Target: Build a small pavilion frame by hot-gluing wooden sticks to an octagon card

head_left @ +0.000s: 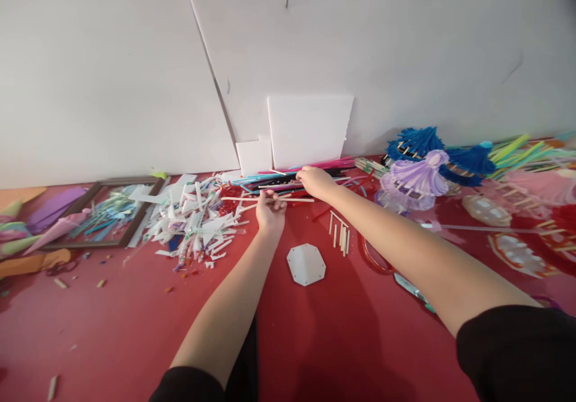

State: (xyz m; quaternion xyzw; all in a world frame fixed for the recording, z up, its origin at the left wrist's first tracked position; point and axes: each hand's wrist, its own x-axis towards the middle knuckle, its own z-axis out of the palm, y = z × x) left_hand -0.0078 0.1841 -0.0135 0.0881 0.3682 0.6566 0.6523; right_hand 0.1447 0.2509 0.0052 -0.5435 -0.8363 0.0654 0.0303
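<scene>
- Stick is lying across my left hand, whose fingers are curling round and gripping it, just in front of the stems.
- My right hand is bending its fingers over the stems; I cannot tell whether they are pinching any.
- Scraps are lying left of my left hand.
- Pegs and an octagonal plate are resting nearer me on the red table.
- Purple model is standing farther right.
</scene>
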